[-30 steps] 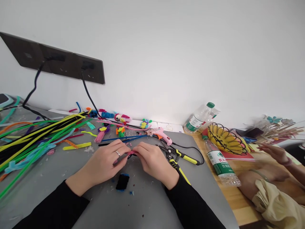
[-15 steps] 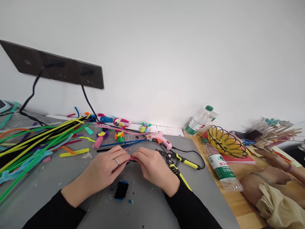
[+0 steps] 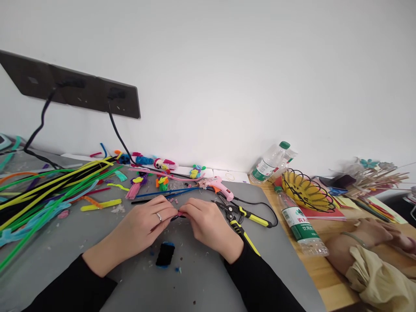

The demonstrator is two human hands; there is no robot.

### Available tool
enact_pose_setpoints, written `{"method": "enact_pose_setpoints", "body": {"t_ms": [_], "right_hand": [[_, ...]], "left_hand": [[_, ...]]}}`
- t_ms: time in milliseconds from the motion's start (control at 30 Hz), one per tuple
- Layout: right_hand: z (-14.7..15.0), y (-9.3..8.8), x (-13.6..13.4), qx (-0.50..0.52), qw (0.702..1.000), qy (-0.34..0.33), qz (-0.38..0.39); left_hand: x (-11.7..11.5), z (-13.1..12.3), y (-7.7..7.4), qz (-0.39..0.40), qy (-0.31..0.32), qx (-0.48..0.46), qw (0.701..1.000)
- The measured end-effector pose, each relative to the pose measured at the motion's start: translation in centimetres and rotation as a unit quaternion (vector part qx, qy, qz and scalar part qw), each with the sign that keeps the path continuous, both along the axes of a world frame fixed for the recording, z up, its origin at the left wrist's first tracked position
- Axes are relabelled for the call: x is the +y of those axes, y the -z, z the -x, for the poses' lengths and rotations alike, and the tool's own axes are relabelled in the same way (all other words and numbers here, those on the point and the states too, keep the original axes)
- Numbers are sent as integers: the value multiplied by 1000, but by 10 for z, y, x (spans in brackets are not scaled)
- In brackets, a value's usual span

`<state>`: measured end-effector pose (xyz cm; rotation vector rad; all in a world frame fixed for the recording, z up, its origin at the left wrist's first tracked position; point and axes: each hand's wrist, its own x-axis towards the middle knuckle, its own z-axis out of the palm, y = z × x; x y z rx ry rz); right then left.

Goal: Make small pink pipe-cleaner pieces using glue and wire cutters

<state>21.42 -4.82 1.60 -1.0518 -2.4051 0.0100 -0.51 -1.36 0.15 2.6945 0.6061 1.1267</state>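
My left hand (image 3: 147,223), with a ring on one finger, and my right hand (image 3: 208,223) meet over the grey mat (image 3: 201,281). Their fingertips are closed together on a small pink and dark piece (image 3: 180,213), mostly covered by the fingers; it looks like pipe cleaner, though I cannot tell for sure. Below the hands lies a black fuzzy rectangle with blue edges (image 3: 165,254). Just beyond my right hand are a pink glue gun (image 3: 221,189) and wire strippers with yellow and black handles (image 3: 247,237).
Loose pipe cleaners (image 3: 58,190) pile up at the left. Small pipe-cleaner figures (image 3: 136,186) sit near the wall. On the right are a lying water bottle (image 3: 300,225), a leaning bottle (image 3: 268,167), a yellow basket (image 3: 307,190) and another person's arm (image 3: 344,255).
My hands stay pinched together at nearly the same spot, with slight finger movement. The view shifts a little. At the right, the other person's hands have moved closer together.
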Motion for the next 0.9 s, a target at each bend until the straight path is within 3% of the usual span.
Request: {"method": "enact_pose_setpoints", "body": {"t_ms": [300,900], "right_hand": [[-3,0,2,12,1000,10,3],[-1,-1,2,29,999,28,15]], "left_hand": [[-1,-1,2,-27,-71,10,997],[2,3,-1,-55,-85,-8,995]]}}
